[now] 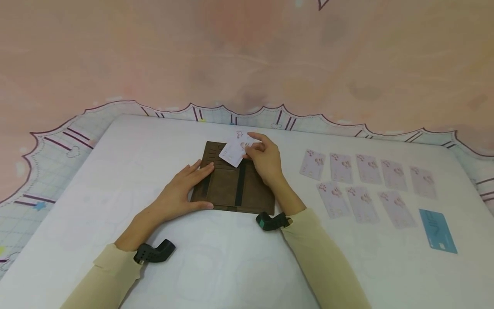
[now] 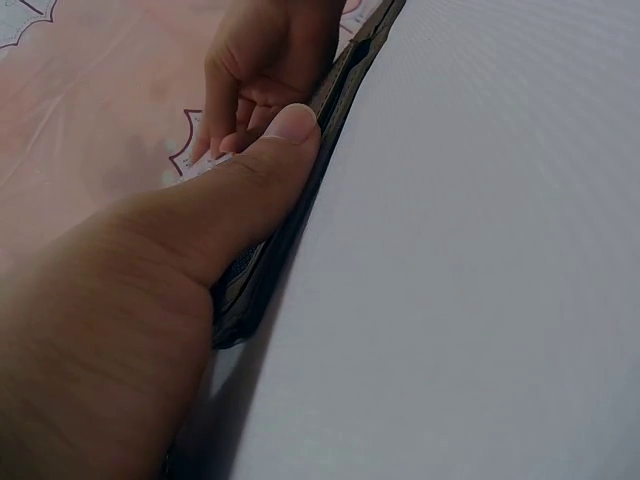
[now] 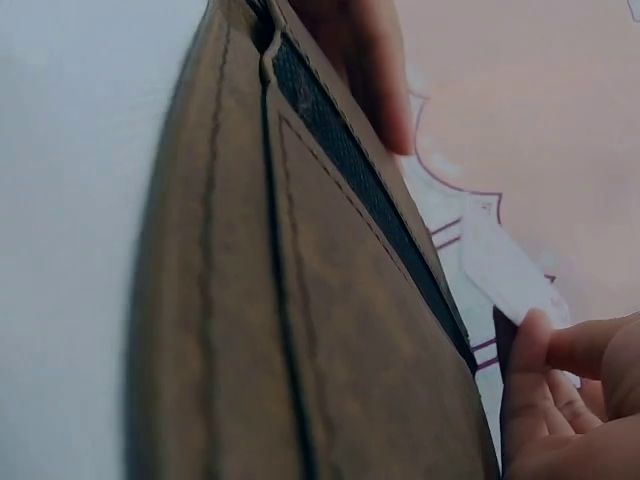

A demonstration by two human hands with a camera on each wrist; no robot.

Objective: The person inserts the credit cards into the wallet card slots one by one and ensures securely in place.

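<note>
A brown wallet (image 1: 221, 184) lies spread on the white table, with card slots along its upper left part. My left hand (image 1: 181, 186) rests on the wallet's left side, fingers stretched out and the thumb along the lower edge. In the left wrist view that thumb (image 2: 240, 195) lies over the wallet's edge. My right hand (image 1: 266, 161) pinches a white card with a printed pattern (image 1: 233, 151) above the wallet's top edge, tilted over the slots. The right wrist view shows the card (image 3: 510, 265) between thumb and fingers, beyond the wallet (image 3: 350, 330).
Several similar white printed cards (image 1: 340, 168) lie in two rows on the table right of the wallet. A blue card (image 1: 438, 231) sits at the lower right. Behind the table's far edge hangs a pinkish printed cloth (image 1: 247, 56). Both wrists wear black cameras (image 1: 154, 252).
</note>
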